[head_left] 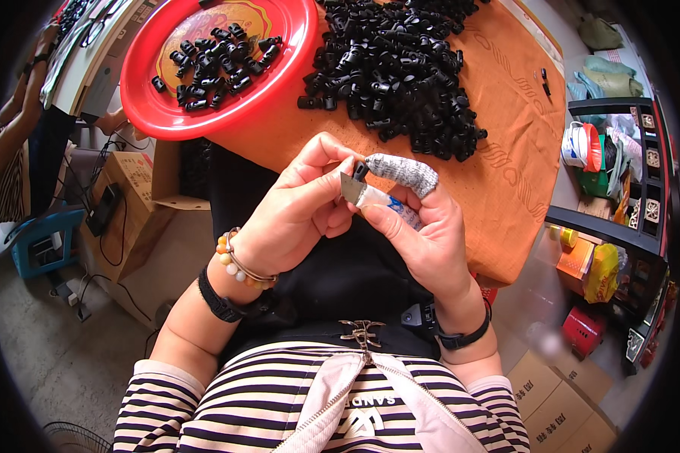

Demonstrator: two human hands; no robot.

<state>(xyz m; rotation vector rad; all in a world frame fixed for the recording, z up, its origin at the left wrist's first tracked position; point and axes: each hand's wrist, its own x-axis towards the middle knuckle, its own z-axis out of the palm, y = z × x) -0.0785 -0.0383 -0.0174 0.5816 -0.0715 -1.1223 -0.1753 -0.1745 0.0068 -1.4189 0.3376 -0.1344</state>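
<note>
Sitting at the edge of a table covered with an orange patterned cloth [506, 174], the person works with both hands raised just above their lap. Their left hand [295, 211] is curled closed, thumb and fingertips pinching one small black plastic part [361, 169] at its lower end, so the piece stands up between the two hands. The wrist behind it carries a beaded bracelet [242, 268] and a black band [219, 302].

Their right hand [423, 234] is also closed, gripping a small flat metal blade [350, 189] with a white wrapped handle; the thumb presses along the handle from below. A grey woven finger guard [404, 172] covers the forefinger, whose tip rests against the black part from the right. The blade's edge sits just beside that part, right at the left thumb; whether it actually touches the plastic I cannot tell.

Behind the hands, on the cloth, lies a big loose heap of similar black plastic pieces [397, 68]. To its left a round red plastic tray [227, 60] overhangs the table corner and holds a smaller scatter of the same pieces. Cardboard boxes [128, 204] stand on the floor to the left, and dark metal shelving [627, 189] stuffed with packets fills the right side.
</note>
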